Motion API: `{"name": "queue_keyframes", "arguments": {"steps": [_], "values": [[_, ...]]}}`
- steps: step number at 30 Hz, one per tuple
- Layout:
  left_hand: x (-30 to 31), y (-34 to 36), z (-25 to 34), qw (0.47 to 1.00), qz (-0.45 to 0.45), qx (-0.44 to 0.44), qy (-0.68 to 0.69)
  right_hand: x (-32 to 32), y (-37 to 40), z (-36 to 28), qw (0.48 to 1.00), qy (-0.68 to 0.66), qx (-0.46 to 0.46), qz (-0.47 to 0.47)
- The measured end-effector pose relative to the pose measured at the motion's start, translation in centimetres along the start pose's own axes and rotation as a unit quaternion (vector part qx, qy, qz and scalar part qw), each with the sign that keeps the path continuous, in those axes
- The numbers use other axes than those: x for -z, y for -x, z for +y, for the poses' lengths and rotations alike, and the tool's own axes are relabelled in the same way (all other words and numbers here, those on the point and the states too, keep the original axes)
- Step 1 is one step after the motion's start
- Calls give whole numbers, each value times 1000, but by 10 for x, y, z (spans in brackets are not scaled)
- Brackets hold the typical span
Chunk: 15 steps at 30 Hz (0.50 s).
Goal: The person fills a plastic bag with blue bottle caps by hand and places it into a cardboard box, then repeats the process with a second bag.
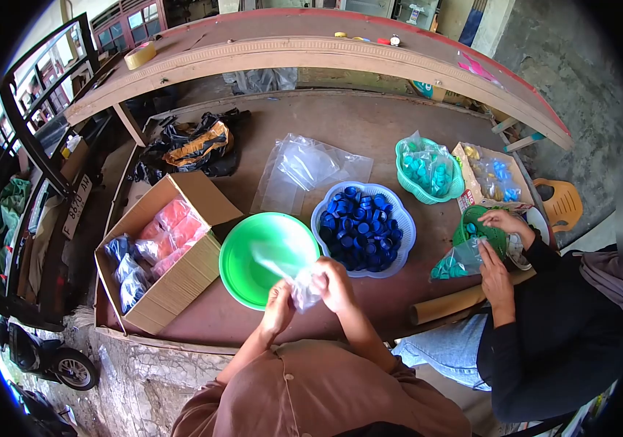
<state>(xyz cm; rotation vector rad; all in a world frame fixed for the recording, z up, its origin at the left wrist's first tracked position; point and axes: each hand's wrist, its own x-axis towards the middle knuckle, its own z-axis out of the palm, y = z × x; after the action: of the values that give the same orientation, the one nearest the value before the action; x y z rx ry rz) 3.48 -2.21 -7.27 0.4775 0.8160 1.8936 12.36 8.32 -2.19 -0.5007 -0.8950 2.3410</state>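
Observation:
My left hand and my right hand are both closed on a clear plastic bag, bunched between them. Its loose end stretches up and left over a bright green basin, whose inside shows no contents. Just right of the basin stands a pale blue-white basket heaped with dark blue bottle caps. More flat clear bags lie in a loose pile behind both containers. On the left, an open cardboard box holds filled bags of red and blue pieces.
At right a co-worker's hands hold a bag of teal caps beside a green basket. Behind are a mint basket and a carton of bags. Black plastic lies back left; a raised shelf spans the far side.

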Motion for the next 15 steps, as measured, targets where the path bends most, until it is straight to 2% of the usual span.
{"name": "queue_keyframes", "arguments": {"steps": [1,2,3,4,6,7,8,10,11,12,14,15], "values": [[1,3,4,1000,-1,0,0,5,-5,3,996,-10,-67,52],[3,4,10,995,-90,14,30,16,-14,8,986,-19,-132,104],[3,6,15,982,-177,28,61,34,-15,16,986,-15,-168,7],[-13,5,29,989,-93,26,111,49,-17,31,977,-55,-180,-100],[-21,-1,41,971,-7,47,233,-21,4,-4,962,-91,-256,14],[-17,-5,40,945,-59,51,317,-26,6,-4,962,-92,-256,15],[-13,-4,40,946,-58,52,316,-30,6,-3,966,-82,-244,36],[-12,-2,43,966,5,132,224,-21,1,-1,969,-72,-230,55],[-15,1,45,969,15,154,192,-5,-5,2,975,-145,-165,-34],[-7,3,41,972,-46,186,136,10,-7,5,964,-217,-98,-121],[2,6,37,955,-137,219,150,9,-7,2,961,-215,-125,-122],[4,12,35,962,-100,208,146,12,-8,5,954,-196,-184,-131]]}}
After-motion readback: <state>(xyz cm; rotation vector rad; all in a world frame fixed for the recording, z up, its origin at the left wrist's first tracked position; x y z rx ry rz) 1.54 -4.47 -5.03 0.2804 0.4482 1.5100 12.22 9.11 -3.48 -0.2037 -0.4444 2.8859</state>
